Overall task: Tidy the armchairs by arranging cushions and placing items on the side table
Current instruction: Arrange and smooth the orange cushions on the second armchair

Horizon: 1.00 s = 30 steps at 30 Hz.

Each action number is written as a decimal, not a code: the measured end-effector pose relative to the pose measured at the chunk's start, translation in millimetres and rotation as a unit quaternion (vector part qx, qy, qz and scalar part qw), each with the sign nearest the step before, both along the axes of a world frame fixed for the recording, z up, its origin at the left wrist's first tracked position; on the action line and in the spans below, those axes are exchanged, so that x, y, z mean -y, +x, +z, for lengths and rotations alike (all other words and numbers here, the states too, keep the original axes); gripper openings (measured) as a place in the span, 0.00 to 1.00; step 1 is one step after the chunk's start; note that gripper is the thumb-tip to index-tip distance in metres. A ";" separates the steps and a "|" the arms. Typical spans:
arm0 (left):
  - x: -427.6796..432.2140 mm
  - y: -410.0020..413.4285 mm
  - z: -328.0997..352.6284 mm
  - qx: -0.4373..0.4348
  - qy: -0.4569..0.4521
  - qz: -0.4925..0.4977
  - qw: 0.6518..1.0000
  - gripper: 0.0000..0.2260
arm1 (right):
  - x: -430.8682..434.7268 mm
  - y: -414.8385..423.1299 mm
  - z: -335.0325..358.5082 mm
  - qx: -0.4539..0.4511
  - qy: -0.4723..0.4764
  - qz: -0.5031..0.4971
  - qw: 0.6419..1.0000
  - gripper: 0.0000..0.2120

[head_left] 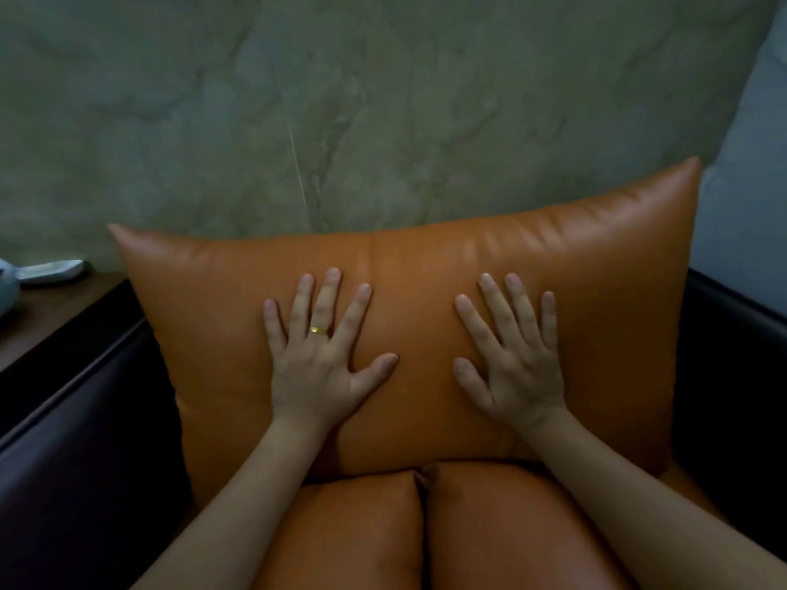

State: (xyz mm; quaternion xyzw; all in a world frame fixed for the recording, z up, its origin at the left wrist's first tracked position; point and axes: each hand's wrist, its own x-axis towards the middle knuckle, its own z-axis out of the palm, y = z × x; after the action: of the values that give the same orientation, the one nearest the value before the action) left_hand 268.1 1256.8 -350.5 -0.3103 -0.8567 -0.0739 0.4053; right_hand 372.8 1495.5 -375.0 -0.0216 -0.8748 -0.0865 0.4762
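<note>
Both arms reached forward, the left hand [317, 355] and right hand [513, 355] lying flat, fingers spread, gripping nothing. They pressed the orange leather cushion [426, 257], which stood upright against the back of the dark armchair [85, 419].

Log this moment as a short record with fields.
left hand: flat, fingers spread, on back cushion
right hand: flat, fingers spread, on the same cushion
back cushion: orange, upright against the wall
seat cushions: orange, below the back cushion
chair frame: dark
side table: at left, pale blue item on it
</note>
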 end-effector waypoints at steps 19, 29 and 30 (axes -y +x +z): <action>-7.4 -77.8 122.1 0.289 -0.144 0.018 0.946 0.35 | -12.5 -57.0 158.9 0.392 -0.014 0.002 0.920 0.28; 85.2 -129.1 124.2 0.302 -0.165 0.123 0.931 0.48 | -148.0 -12.6 172.8 0.385 -0.121 -0.227 0.887 0.32; 96.7 -129.9 123.1 0.290 -0.136 0.148 0.936 0.48 | -160.1 -4.7 171.1 0.350 -0.155 -0.242 0.892 0.31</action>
State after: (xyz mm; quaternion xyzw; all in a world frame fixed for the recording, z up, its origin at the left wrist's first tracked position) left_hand 138.2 1160.2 -227.4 -0.1978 -0.9750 0.0176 0.0999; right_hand 368.1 1655.6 -203.9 -0.2744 -0.9548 -0.0638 0.0944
